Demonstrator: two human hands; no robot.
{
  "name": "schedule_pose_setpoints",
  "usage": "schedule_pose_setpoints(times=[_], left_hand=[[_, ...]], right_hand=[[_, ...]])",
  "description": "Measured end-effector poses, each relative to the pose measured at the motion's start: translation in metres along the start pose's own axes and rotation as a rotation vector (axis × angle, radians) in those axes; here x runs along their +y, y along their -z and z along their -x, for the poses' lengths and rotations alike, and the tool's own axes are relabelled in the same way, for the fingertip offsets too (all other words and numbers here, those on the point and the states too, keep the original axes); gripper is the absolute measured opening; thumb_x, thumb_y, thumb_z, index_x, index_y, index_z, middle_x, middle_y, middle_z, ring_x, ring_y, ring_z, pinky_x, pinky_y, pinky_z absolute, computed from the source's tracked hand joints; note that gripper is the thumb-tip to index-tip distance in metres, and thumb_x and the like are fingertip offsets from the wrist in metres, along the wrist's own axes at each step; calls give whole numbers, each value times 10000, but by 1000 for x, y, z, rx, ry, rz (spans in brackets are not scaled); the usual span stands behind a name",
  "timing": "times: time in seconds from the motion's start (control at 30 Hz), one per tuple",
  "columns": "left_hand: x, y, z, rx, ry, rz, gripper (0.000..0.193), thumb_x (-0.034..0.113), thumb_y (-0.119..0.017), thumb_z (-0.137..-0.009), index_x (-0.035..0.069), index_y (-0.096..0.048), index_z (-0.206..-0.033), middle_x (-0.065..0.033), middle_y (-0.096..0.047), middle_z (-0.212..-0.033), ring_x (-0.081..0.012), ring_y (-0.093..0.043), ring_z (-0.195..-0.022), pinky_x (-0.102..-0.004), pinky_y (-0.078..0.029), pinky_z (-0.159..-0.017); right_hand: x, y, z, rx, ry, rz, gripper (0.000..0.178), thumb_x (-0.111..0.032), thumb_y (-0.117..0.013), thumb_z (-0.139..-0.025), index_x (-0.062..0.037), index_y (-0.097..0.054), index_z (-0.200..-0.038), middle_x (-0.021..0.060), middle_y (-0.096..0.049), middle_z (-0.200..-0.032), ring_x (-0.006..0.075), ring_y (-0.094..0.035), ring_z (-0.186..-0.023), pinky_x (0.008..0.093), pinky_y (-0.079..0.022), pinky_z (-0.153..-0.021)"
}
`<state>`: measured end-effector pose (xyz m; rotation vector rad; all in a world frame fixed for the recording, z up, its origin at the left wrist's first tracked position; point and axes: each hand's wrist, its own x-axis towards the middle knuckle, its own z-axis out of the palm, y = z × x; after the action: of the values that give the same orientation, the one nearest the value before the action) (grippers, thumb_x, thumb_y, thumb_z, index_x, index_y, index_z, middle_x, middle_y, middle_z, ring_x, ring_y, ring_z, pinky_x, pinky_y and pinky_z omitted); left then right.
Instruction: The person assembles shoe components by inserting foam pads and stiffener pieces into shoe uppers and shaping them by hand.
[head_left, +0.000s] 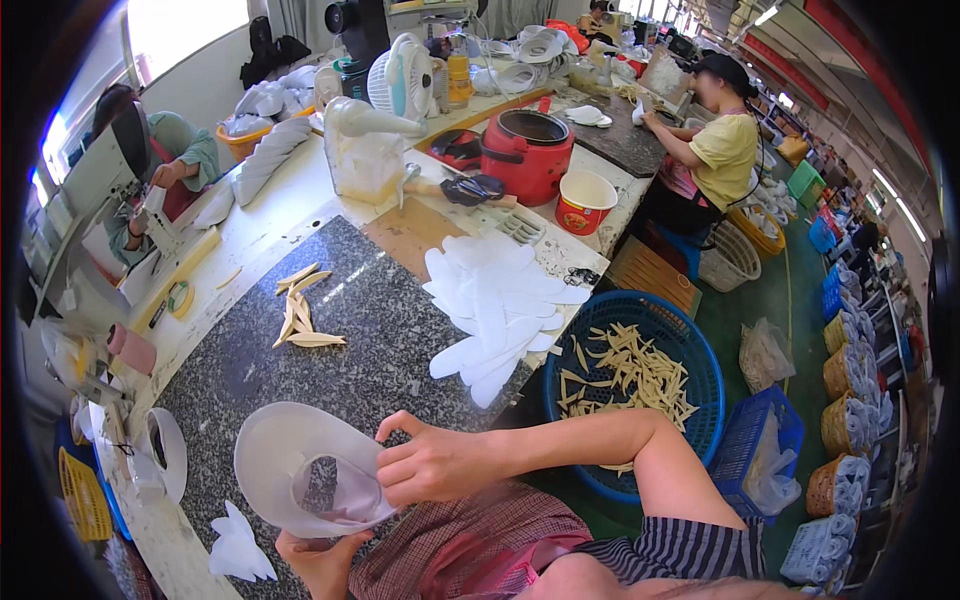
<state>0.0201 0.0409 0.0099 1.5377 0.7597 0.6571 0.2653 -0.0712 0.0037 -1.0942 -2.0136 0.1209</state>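
Close to my body, a white shoe upper (285,440) is tilted over the front of the dark stone slab, its oval opening showing the slab through it. My right hand (430,462) is closed on its right edge, with bent fingers. Below, my left hand (322,562) grips the lower edge from underneath, its fingers partly hidden. Farther up the slab (400,380) lies a small group of beige pointed strips (300,310). To their right, white insole-shaped sheets (490,310) are heaped. Several small white pieces (238,545) rest left of my left hand.
A blue basket (712,400) of beige strips stands right of the table. Behind the slab are a red pot (525,165), a paper tub (585,203), a clear glue container (362,150) and a fan (402,80). Co-workers sit at far left and far right (720,150).
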Motion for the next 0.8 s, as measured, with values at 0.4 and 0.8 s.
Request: schedule_pose_setpoints(times=[0.4, 0.8], left_hand=[[-18, 32, 1, -34, -215, -450, 192, 27, -834, -723, 13, -784, -907, -69, -766, -796, -128, -721, -730, -277, -544, -687], [-48, 46, 15, 110, -128, -131, 214, 30, -851, -804, -15, -720, -967, -46, -747, -875, -119, -683, -799, -288, -535, -714]], right_hand=[[11, -20, 8, -91, 229, 498, 169, -187, -653, -872, -172, -713, -1030, -84, -642, -934, 62, -606, -1072, 449, -294, -1115], [91, 12, -47, 114, -179, 289, 239, -155, -767, -890, -130, -772, -1127, 68, -717, -995, 202, -687, -956, 359, -500, -842]])
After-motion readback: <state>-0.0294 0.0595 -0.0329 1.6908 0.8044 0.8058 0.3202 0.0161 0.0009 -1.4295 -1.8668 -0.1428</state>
